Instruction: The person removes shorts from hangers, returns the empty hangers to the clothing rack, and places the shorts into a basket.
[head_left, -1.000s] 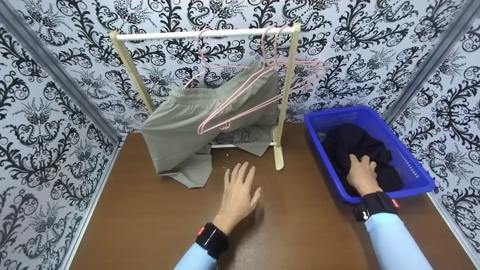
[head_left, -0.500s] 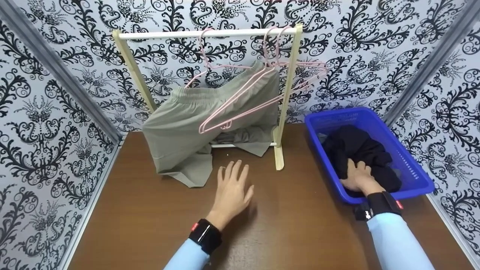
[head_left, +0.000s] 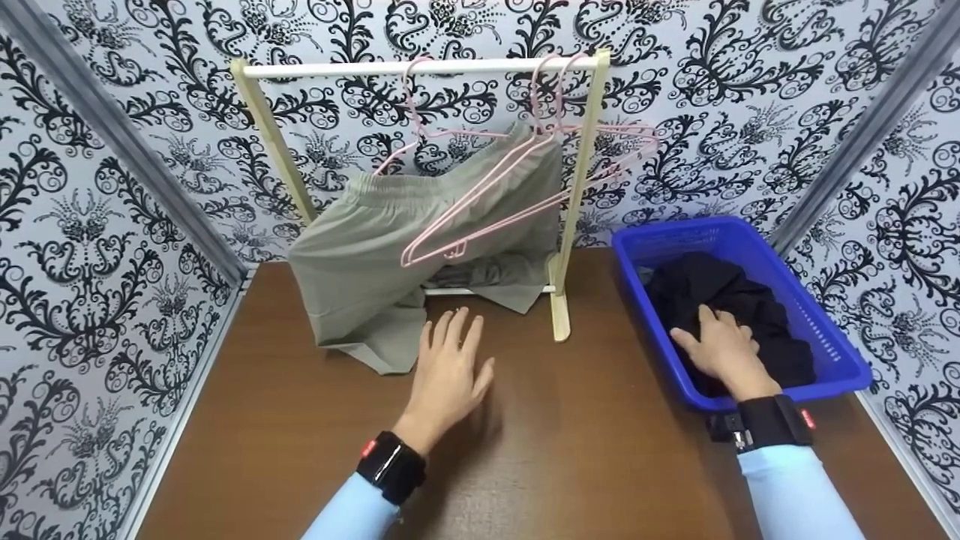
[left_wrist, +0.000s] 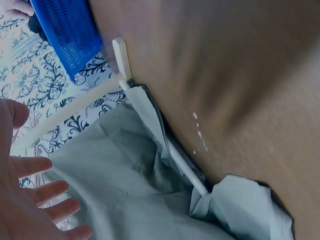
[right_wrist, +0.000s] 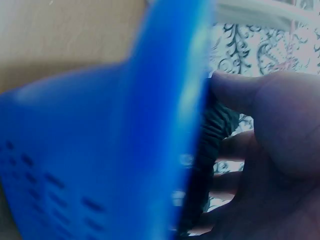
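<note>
My left hand (head_left: 446, 375) hovers over the brown table with its fingers spread, holding nothing. Just beyond its fingertips, grey-green shorts (head_left: 375, 240) with an elastic waistband hang from a pink hanger (head_left: 465, 133) on a small rack. Inside the blue basket (head_left: 679, 379), my right hand (head_left: 726, 352) rests on a crumpled black cloth garment (head_left: 705, 281), thumb held apart from the fingers. The right wrist view shows the thumb and fingers (right_wrist: 230, 185) beside the black cloth (right_wrist: 212, 130), partly hidden by the basket's blurred rim. The garment's kind cannot be told.
Bare pink hangers (head_left: 487, 191) hang at the right end of the rack's white rail (head_left: 330, 69). The rack's wooden foot (head_left: 559, 315) stands left of the basket. Patterned walls (head_left: 90, 247) enclose the table (head_left: 562, 450).
My left hand has drifted left and slightly toward the rack, fingers still spread. My right hand has shifted about on the black garment, whose folds have moved, and its thumb now stands out.
</note>
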